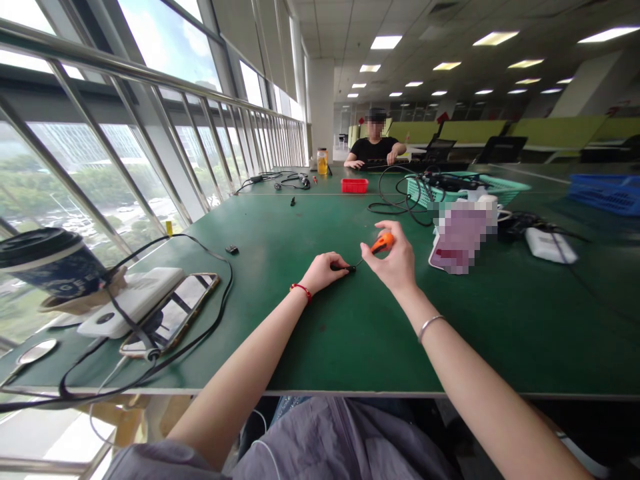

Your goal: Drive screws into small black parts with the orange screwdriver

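With its fingers closed, my left hand (327, 272) pinches a small black part (351, 269) low over the green table. What kind of part it is I cannot make out, since the fingers cover most of it. An orange-and-black-handled screwdriver (383, 243) is gripped between the thumb and fingers of my right hand (397, 260). Its thin shaft slants down to the left, and the tip meets or nearly meets the black part. Farther left on the table lies another small black piece (232, 250), apart from both hands.
At left are a lidded cup (55, 263), a white power bank (133, 303), a phone (173, 313) and looping cables. A red tray (355, 186) and a teal basket (505, 193) stand beyond my hands. A phone in a purplish case (457, 240) is at right. Across the table sits a person (376, 148).
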A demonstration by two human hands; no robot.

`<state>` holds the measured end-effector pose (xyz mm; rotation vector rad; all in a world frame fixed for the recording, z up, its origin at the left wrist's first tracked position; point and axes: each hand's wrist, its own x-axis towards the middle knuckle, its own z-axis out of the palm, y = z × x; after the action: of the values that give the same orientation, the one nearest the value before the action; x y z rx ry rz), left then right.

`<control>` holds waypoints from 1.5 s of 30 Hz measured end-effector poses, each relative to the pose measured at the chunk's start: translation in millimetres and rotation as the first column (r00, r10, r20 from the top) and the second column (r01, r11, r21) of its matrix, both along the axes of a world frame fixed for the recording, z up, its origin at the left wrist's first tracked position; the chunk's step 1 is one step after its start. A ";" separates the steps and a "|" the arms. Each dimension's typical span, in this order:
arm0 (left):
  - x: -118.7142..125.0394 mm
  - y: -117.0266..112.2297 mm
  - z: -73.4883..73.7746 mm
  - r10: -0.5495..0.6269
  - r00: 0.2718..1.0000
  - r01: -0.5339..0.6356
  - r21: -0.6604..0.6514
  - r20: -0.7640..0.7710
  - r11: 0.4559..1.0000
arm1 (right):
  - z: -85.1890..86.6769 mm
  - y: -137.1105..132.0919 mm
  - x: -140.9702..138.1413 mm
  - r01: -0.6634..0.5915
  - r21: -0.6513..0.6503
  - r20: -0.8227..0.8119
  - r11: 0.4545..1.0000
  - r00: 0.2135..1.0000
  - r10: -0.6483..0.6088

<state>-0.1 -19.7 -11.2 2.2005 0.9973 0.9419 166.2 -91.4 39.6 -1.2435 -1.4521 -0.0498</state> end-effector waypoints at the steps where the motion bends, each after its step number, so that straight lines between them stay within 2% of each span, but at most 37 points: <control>1: 0.0 -0.5 0.5 -0.005 1.000 0.005 -0.004 0.005 1.000 | 0.0 -0.1 0.2 0.020 0.001 0.001 1.000 1.000 -0.020; 4: 0.0 -1.6 1.7 -0.013 1.000 0.013 -0.010 0.008 1.000 | 0.1 -1.6 -0.7 0.059 -0.059 0.003 0.997 0.998 -0.059; 7: 0.4 -1.7 2.1 -0.015 1.000 0.016 -0.021 0.010 1.000 | 0.7 -3.2 -2.1 0.005 -0.091 -0.012 0.996 1.000 -0.006; 10: 0.7 -1.4 2.3 -0.026 1.000 0.026 -0.037 0.014 0.999 | 1.3 -3.4 -1.8 -0.037 -0.099 -0.017 0.994 0.999 0.036; 14: 0.3 -1.5 3.2 -0.039 0.999 0.040 -0.047 0.019 0.998 | 1.2 -2.5 0.1 -0.021 -0.098 -0.011 0.995 1.000 0.020; 20: 0.2 -0.6 2.8 -0.049 0.998 0.051 -0.072 0.025 0.996 | 0.2 -2.4 0.0 0.019 -0.024 -0.013 1.000 1.000 -0.019; 26: 0.0 1.5 1.1 -0.053 0.998 0.056 -0.101 0.030 0.993 | 1.4 -3.8 -1.5 -0.032 -0.105 -0.029 0.994 0.999 0.029; 36: -0.2 -0.6 -1.3 -0.012 1.000 0.012 -0.031 0.013 0.999 | 2.0 -2.4 0.4 -0.038 -0.059 -0.071 0.998 0.997 0.034; 41: -0.1 -0.8 -0.6 -0.007 1.000 0.007 -0.036 0.014 0.999 | 2.5 -2.3 0.3 0.057 -0.120 -0.014 0.991 0.998 -0.060; 45: -0.3 -0.4 -0.8 -0.014 1.000 0.015 -0.044 0.019 0.999 | 4.1 -3.7 -0.4 -0.017 -0.113 -0.056 0.993 0.998 0.011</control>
<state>-0.4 -20.0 -12.1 2.1562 0.9832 0.9238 165.8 -95.1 43.7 -1.3170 -1.4319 0.0770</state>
